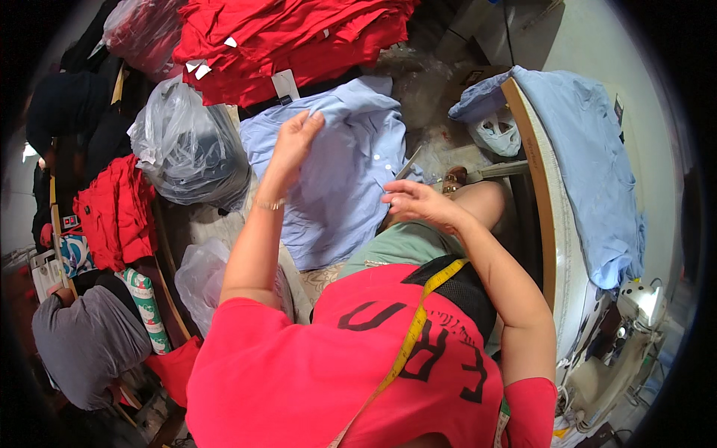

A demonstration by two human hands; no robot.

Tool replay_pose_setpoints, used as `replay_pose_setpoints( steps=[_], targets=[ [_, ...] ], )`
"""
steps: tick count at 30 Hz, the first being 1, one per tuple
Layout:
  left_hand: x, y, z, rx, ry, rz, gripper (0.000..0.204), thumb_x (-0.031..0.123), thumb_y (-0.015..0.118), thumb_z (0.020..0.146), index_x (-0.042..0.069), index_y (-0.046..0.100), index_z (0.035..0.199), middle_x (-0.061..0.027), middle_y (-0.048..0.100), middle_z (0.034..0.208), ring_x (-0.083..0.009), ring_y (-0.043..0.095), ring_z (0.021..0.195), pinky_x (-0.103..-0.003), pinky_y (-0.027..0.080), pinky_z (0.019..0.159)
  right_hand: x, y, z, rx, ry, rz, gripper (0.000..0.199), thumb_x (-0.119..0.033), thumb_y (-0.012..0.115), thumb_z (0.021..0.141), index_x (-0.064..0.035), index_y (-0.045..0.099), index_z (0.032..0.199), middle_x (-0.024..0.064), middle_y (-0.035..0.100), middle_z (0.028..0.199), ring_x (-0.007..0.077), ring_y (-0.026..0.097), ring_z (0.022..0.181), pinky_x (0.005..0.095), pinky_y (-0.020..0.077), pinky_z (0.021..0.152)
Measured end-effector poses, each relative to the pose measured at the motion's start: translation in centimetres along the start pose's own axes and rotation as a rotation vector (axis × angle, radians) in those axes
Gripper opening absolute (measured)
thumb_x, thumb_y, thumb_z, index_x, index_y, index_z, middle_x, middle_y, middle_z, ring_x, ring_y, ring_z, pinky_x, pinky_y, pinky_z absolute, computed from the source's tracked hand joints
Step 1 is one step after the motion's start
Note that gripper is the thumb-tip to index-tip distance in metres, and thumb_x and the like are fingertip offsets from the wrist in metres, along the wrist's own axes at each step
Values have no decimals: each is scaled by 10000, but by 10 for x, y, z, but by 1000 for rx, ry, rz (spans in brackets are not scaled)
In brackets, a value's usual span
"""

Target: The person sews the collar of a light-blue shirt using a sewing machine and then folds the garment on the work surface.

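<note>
I see the light-blue shirt (336, 179) spread ahead of me, its long axis running away from my lap; my left hand (295, 142) pinches its far collar edge, fingers closed on cloth; my right hand (414, 203) presses the near right edge, fingers loosely curled, nearer to me.

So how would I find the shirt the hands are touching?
Start at the big stack of folded red clothes at the top. Just below lies a light blue buttoned shirt, spread out, with both hands on it. The grey plastic bag beside it is shiny and bulging.
</note>
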State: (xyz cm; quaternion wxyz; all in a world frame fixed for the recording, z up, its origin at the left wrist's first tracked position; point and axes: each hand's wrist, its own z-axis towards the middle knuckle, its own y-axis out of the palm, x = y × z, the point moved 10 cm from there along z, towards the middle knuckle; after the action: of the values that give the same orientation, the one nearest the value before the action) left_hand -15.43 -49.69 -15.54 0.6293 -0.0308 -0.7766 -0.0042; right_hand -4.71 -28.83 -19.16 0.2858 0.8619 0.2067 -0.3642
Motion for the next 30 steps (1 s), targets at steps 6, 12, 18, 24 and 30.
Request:
replay_pose_setpoints(
  steps=[6,12,18,24,30],
  targets=[
    [102,150,-145,-731,153,138,314,218,506,928,-1,539,1149,-114,631,986,-215,596,900,-334,457,824,-59,59,-24,-188,-98,769,633,-428,633,785,-28,462,1245,94,577,1113,209,563,1003,325,441,896],
    [143,106,-94,-794,393,-41,254,226,525,906,-2,635,929,-111,621,939,-186,579,886,-301,439,820,-69,27,-83,185,-235,238,581,21,504,653,34,463,1232,93,574,1119,187,578,972,296,461,861],
    [-36,97,2,-455,-53,368,486,420,458,930,-16,578,1108,-83,629,1057,-173,555,977,-307,396,872,-71,20,-131,232,-183,-56,464,-21,546,658,-4,540,1122,40,606,907,112,569,730,238,455,586],
    [11,84,-13,-486,45,760,281,260,541,876,15,674,911,-108,675,794,-204,622,750,-337,479,712,-105,-6,-183,291,-311,-149,468,-45,596,678,-3,541,1141,43,612,968,115,569,853,265,476,746],
    [249,-54,-34,230,616,577,194,211,616,868,24,652,904,4,618,783,-70,528,725,-229,430,665,-163,-31,-202,359,-312,-559,589,-26,641,626,15,507,1199,69,577,1123,151,528,1006,282,409,914]
  ],
)
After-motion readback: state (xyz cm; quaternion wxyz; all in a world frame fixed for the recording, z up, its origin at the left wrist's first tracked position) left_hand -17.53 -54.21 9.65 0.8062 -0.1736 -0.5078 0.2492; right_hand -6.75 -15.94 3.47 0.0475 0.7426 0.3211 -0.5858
